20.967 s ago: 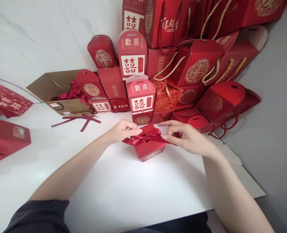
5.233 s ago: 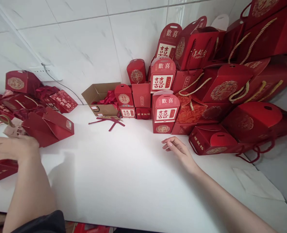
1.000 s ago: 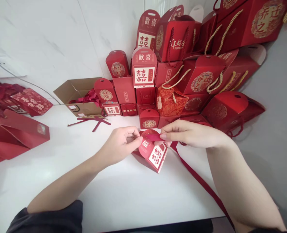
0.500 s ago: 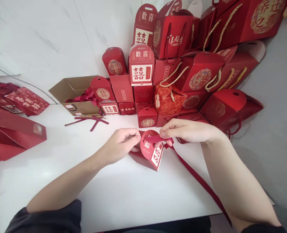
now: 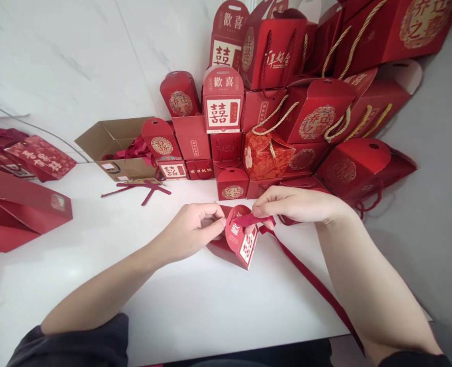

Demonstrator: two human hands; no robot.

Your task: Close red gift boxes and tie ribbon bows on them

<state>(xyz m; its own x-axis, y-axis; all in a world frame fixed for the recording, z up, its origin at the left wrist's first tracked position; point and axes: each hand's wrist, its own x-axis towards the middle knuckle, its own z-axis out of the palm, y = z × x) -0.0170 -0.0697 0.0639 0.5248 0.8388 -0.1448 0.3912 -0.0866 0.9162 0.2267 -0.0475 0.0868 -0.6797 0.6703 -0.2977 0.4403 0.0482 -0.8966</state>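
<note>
A small red gift box (image 5: 228,253) with a rounded flap and white label stands on the table between my hands. My left hand (image 5: 198,229) is closed at the flap's left edge, thumb and fingers bent together. Part of its fingers is hidden behind the flap, and what they pinch cannot be made out. My right hand (image 5: 273,204) pinches a dark red ribbon (image 5: 248,219) in front of the flap, at the slot. From there the ribbon's long tail runs down to the right, under my right forearm and over the table's front edge.
Stacked red gift boxes (image 5: 223,114), some with rope handles, line the wall behind. An open cardboard box (image 5: 134,169) holds red ribbons; several ribbon strips (image 5: 149,191) lie before it. Larger red boxes (image 5: 27,209) stand at the left of the white table (image 5: 164,300).
My left hand has moved slightly right, its thumb now at the flap's edge. My right hand still holds the ribbon, almost in place. The view has shifted slightly.
</note>
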